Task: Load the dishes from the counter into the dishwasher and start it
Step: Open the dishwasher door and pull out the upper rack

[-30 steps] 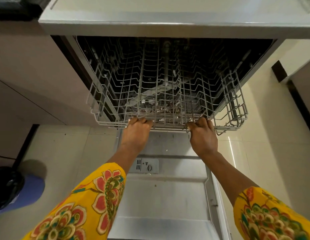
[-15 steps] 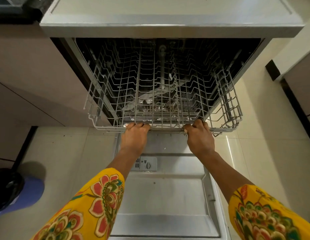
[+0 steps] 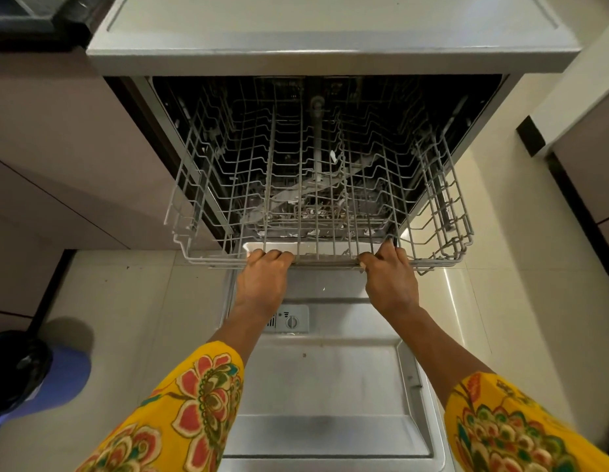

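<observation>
Fingers of left hand (image 3: 262, 284) and right hand (image 3: 391, 284) curl over upper rack (image 3: 432, 199) front rail; beyond them, rack empty: loading not begun.

A: What are you wearing on camera?

B: You've got yellow sleeves, both arms. Left sleeve (image 3: 180, 413) carries big coral-red flowers with green and dark outlines. Right sleeve (image 3: 510, 434) has the same yellow base, with a denser pattern of red, teal and green.

A: Cuffs?

B: Both end partway down the forearm. Your left hand (image 3: 262, 284) and right hand (image 3: 391, 284) are bare: no gloves.
</observation>
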Motion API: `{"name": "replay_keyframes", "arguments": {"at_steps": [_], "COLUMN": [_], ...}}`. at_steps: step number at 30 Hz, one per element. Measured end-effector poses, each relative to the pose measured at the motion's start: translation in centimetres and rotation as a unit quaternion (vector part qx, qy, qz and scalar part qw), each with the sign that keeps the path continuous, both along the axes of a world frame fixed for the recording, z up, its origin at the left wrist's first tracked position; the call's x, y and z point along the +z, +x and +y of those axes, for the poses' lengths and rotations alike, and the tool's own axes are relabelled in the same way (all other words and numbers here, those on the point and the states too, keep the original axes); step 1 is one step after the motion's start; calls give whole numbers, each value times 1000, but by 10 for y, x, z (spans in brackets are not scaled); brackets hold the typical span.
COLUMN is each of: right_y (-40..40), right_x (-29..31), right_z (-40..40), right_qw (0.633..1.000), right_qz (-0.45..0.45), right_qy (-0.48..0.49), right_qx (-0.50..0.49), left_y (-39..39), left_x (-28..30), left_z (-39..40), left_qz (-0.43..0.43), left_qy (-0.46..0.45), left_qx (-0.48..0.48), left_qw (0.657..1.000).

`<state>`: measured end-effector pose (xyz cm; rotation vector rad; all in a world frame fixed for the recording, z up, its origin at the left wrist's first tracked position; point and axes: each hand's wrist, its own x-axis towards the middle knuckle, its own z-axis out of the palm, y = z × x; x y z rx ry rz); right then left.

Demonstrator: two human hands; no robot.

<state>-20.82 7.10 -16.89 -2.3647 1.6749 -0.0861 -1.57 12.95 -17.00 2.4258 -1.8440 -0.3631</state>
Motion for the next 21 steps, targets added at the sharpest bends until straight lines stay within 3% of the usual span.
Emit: {"name": "replay_keyframes", "arguments": {"at_steps": [21], "right_y": [-19], "right_x": [-8], "right_z": [59], "right_qw": [995], "right_qz": [-56], "right_qy": [-88], "right_qx": [0], "left_y": [-26], "left_x": [5], "left_z": [60], "left_qz": [22], "left_qy": [24], "left_qx": [23], "left_qw": [999]}}
